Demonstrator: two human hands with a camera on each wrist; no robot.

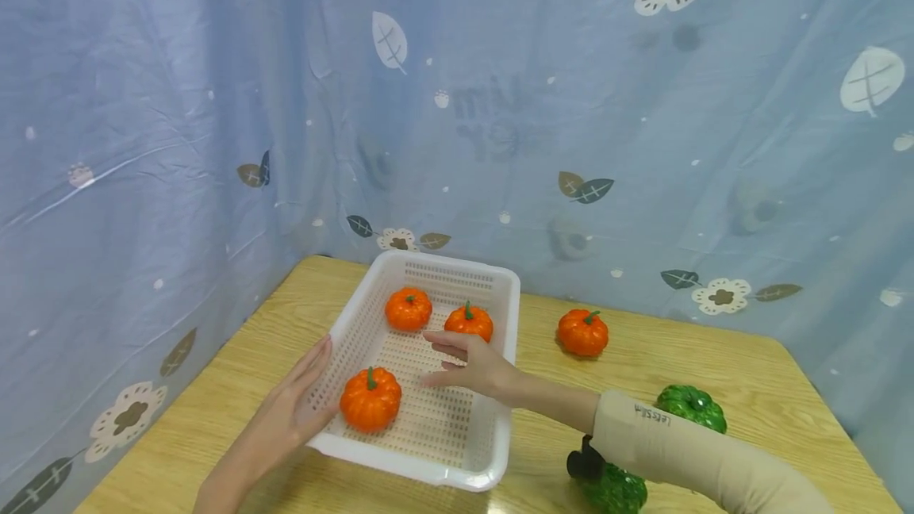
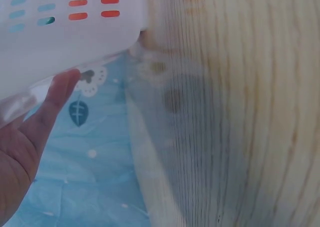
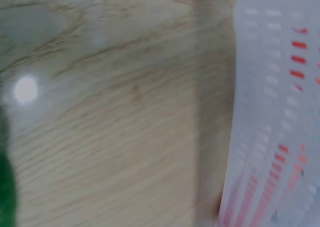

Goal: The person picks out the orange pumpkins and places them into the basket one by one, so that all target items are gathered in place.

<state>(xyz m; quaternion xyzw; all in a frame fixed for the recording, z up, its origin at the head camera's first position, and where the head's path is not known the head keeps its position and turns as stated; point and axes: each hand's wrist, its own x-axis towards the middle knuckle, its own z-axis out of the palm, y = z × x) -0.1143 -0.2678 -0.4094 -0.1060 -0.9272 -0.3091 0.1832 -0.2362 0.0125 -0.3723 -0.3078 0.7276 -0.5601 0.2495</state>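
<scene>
A white perforated plastic basket (image 1: pixel 407 462) stands on the wooden table with three orange toy pumpkins inside: one at the back left (image 1: pixel 408 309), one at the back right (image 1: pixel 468 322) and one at the front left (image 1: pixel 370 400). My left hand (image 1: pixel 286 407) rests against the basket's left side, its fingers fairly straight along the outside and the thumb over the rim. In the left wrist view a fingertip touches the basket's rim (image 2: pixel 75 62). Over the basket's right side reaches my right hand (image 1: pixel 474 367), fingers spread and holding nothing, just in front of the back-right pumpkin.
Outside the basket, another orange pumpkin (image 1: pixel 582 332) sits on the table (image 1: pixel 528 458) to the right. Two green ones, one farther back (image 1: pixel 691 408) and one nearer (image 1: pixel 616 490), are partly hidden by the right sleeve. A blue patterned curtain (image 1: pixel 457 117) hangs behind and at the left.
</scene>
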